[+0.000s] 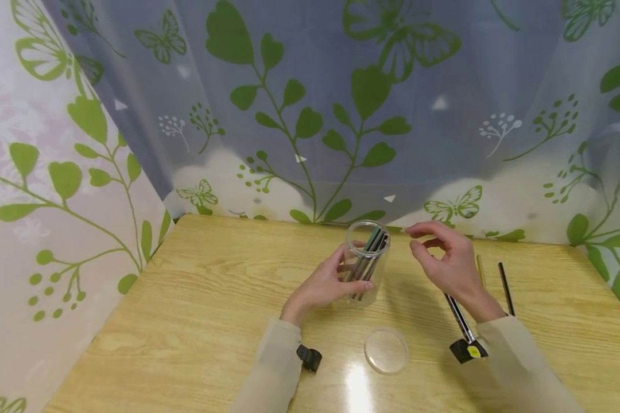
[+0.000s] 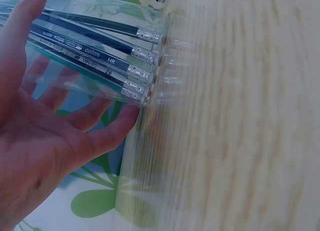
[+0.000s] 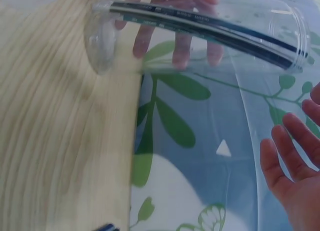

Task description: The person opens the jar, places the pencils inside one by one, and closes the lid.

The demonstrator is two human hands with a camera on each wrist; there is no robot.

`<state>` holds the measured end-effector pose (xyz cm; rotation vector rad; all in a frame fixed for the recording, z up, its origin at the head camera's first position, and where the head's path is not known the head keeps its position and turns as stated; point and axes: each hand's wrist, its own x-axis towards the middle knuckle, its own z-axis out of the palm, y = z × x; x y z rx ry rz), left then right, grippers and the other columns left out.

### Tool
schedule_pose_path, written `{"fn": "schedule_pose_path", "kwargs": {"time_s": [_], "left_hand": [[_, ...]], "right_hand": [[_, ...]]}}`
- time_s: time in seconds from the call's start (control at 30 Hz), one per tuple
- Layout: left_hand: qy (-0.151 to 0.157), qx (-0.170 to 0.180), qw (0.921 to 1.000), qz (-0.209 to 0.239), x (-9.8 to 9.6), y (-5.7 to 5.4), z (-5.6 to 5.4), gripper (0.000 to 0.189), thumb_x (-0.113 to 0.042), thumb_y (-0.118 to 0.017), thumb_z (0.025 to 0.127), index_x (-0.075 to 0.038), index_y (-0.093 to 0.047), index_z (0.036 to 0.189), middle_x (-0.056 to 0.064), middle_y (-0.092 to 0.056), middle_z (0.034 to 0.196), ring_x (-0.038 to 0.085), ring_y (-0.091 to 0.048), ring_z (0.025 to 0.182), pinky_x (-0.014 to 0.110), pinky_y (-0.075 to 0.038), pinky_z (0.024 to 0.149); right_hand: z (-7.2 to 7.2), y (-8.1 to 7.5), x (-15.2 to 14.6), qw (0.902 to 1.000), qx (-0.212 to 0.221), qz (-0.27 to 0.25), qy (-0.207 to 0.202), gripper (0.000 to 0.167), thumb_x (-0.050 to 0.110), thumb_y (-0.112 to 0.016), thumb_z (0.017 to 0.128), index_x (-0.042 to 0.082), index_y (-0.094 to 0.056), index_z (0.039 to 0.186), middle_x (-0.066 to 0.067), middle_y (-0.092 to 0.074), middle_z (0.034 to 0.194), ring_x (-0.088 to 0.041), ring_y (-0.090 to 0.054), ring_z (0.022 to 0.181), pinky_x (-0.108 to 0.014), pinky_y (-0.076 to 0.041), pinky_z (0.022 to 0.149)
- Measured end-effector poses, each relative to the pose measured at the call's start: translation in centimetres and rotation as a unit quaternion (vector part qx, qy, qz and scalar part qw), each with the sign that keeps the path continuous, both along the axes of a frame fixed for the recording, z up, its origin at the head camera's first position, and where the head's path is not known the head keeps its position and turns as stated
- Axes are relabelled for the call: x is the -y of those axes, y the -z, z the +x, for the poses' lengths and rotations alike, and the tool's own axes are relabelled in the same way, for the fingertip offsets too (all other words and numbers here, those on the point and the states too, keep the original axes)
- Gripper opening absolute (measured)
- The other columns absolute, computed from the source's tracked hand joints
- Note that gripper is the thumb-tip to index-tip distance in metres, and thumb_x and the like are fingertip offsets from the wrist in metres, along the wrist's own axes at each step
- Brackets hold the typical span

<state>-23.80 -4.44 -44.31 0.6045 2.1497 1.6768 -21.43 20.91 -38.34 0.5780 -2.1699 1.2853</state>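
My left hand (image 1: 321, 282) grips a clear cylindrical jar (image 1: 381, 280) from its left side, with thumb across the near face and fingers behind. Inside lean several dark pencils (image 2: 95, 53), eraser ends down at the jar's bottom in the left wrist view. One of the pencils has a teal-green barrel. The jar's mouth is uncovered, its rim facing up. To the right of the rim, my right hand (image 1: 446, 257) hovers with loosely bent fingers, thumb and forefinger apart and nothing between them. In the right wrist view, the fingers (image 3: 280, 166) are spread beyond the jar.
A round clear lid (image 1: 386, 351) lies on the wooden table (image 1: 196, 321), nearer than the jar. Loose pencils lie under and beside the right forearm, among them a dark pencil (image 1: 506, 287) and a yellowish pencil (image 1: 480, 269). A leaf-patterned curtain (image 1: 299, 189) hangs behind the table.
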Motion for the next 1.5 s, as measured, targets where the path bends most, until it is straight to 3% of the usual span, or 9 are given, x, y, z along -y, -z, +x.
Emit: {"fn": "schedule_pose_path", "kwargs": {"time_s": [0.1,0.2,0.33,0.63,0.83,1.0,1.1,1.23,1.5], "left_hand": [[0.001,-0.001,1.0,-0.001,0.0,0.0,0.1,0.075,-0.035,-0.082,0.088,-0.056,-0.039,0.146,-0.009,-0.047,0.154,0.029,-0.048,0.142,0.05,-0.049,0.109],[0.001,-0.001,1.0,-0.004,0.0,0.1,0.0,0.076,-0.035,-0.082,0.088,-0.057,-0.039,0.146,-0.009,-0.046,0.155,0.029,-0.048,0.142,0.051,-0.049,0.109],[-0.001,-0.003,1.0,-0.008,0.1,0.0,0.0,0.076,-0.035,-0.082,0.088,-0.058,-0.038,0.145,-0.009,-0.046,0.155,0.028,-0.048,0.142,0.05,-0.049,0.109],[-0.002,0.0,1.0,-0.005,0.0,0.0,0.1,0.075,-0.033,-0.082,0.089,-0.057,-0.039,0.146,-0.009,-0.048,0.153,0.026,-0.051,0.14,0.047,-0.051,0.106],[-0.005,0.007,1.0,-0.004,0.0,0.0,0.2,0.075,-0.034,-0.082,0.088,-0.057,-0.039,0.145,-0.009,-0.049,0.152,0.026,-0.051,0.14,0.047,-0.052,0.105],[-0.006,0.01,0.9999,-0.003,-0.1,0.0,0.2,0.075,-0.034,-0.083,0.088,-0.057,-0.04,0.145,-0.009,-0.05,0.15,0.026,-0.051,0.139,0.047,-0.052,0.104],[-0.008,0.01,0.9999,-0.004,-0.1,-0.1,0.2,0.075,-0.034,-0.083,0.088,-0.057,-0.04,0.145,-0.008,-0.051,0.15,0.026,-0.051,0.139,0.048,-0.052,0.104],[-0.01,0.008,0.9999,-0.005,-0.1,0.0,0.2,0.075,-0.034,-0.083,0.087,-0.056,-0.04,0.145,-0.008,-0.051,0.151,0.026,-0.052,0.139,0.049,-0.051,0.106],[-0.005,0.002,1.0,0.0,-0.2,0.1,0.0,0.074,-0.032,-0.082,0.088,-0.052,-0.041,0.147,-0.006,-0.053,0.15,0.028,-0.053,0.138,0.047,-0.051,0.107]], "right_hand": [[0.4,0.3,-0.8,0.9999,0.007,0.009,0.01,0.027,-0.01,-0.066,0.089,0.005,-0.075,0.109,0.0,-0.072,0.106,0.005,-0.064,0.096,-0.008,-0.051,0.079],[0.8,0.5,-1.7,0.9996,0.008,0.019,0.02,0.025,-0.009,-0.066,0.09,0.003,-0.074,0.111,-0.002,-0.072,0.108,0.004,-0.063,0.096,-0.007,-0.051,0.079],[1.3,0.9,-2.9,0.9987,0.02,0.031,0.035,0.027,-0.006,-0.067,0.091,0.007,-0.074,0.113,0.011,-0.07,0.109,0.002,-0.063,0.097,-0.006,-0.05,0.078],[2.0,2.4,-5.0,0.9946,0.063,0.046,0.069,0.026,-0.001,-0.069,0.092,0.007,-0.073,0.116,0.015,-0.07,0.11,0.008,-0.061,0.097,-0.006,-0.049,0.077],[2.4,3.5,-6.1,0.9897,0.089,0.073,0.085,0.024,0.006,-0.07,0.094,0.007,-0.071,0.118,0.036,-0.06,0.106,0.016,-0.057,0.093,-0.007,-0.05,0.071],[2.9,4.2,-6.8,0.9774,0.155,0.11,0.093,0.027,0.018,-0.068,0.099,0.009,-0.068,0.124,0.002,-0.071,0.115,0.019,-0.052,0.091,-0.012,-0.052,0.07],[2.9,4.7,-7.1,0.9662,0.195,0.137,0.098,0.032,0.024,-0.066,0.1,0.007,-0.065,0.127,-0.018,-0.07,0.118,0.003,-0.063,0.095,-0.019,-0.054,0.068],[2.8,5.3,-7.5,0.9505,0.236,0.175,0.101,0.036,0.028,-0.065,0.1,0.005,-0.064,0.128,-0.02,-0.07,0.117,-0.032,-0.071,0.097,-0.029,-0.055,0.066],[2.1,6.1,-8.3,0.9265,0.293,0.222,0.079,0.035,0.021,-0.067,0.098,0.0,-0.063,0.126,-0.021,-0.071,0.108,-0.039,-0.072,0.094,-0.039,-0.059,0.065]]}}
